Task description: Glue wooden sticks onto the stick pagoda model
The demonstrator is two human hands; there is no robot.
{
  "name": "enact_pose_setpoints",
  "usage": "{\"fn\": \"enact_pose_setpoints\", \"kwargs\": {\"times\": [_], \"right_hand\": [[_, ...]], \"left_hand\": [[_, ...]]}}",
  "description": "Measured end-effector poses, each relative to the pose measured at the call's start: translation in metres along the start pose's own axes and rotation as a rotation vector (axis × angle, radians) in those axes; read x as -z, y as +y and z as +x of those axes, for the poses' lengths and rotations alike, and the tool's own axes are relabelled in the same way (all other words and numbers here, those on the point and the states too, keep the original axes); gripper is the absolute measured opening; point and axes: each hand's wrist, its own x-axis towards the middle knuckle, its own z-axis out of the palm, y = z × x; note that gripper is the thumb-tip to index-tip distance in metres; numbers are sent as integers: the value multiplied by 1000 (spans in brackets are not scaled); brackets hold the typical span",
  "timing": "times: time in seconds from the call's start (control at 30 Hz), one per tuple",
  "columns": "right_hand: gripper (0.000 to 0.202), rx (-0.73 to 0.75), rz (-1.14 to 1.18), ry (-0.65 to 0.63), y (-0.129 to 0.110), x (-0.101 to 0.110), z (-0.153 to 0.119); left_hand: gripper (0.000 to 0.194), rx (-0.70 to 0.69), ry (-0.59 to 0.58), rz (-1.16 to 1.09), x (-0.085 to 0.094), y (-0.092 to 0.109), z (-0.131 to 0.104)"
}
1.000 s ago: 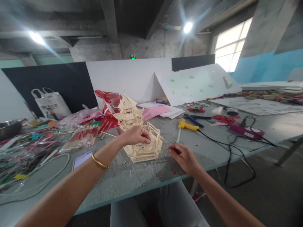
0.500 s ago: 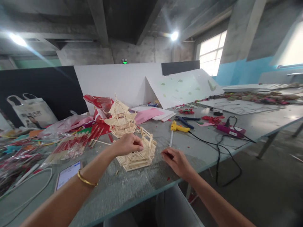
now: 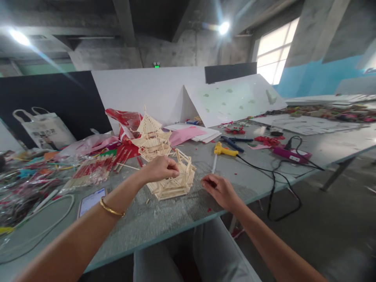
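The stick-built base, seen from the head camera, is standing on the grey, streaky table near its front edge, and a tiered stick tower with a pointed roof is rising just behind it; whether the two are joined I cannot tell. The left hand is hanging over the base, partly hiding it, with its fingers curled in and nearly closed; I cannot tell whether it is gripping anything or touching the sticks. The right hand is staying apart from the base on its right side, fingers loosely bent toward the thumb, and what it is holding, if anything, I cannot tell.

Beyond the right hand a yellow glue gun is lying with a pale rod pointing toward the hand, dark blue pliers are lying behind it, and a purple power strip is sitting farther right. On the left, a phone is lying near the forearm, before wrapped red-and-tan sticks and crumpled plastic.

White and black panels are lining the table's back. Behind them bare concrete is enclosing the room, a ceiling lamp is glaring, and a window is glowing beside a blue-painted wall.
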Motion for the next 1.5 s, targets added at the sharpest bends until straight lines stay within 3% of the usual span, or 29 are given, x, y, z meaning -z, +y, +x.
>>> {"fn": "enact_pose_setpoints", "kwargs": {"times": [0.4,1.33,1.5], "right_hand": [[17,-26,27,12,0,0,-1],[16,-8,30,17,-4,3,0],[16,-23,56,18,-3,2,0]], "left_hand": [[18,55,3,9,2,11,-2],[23,104,2,57,0,15,-3],[21,120,-42,79,4,19,-1]]}}
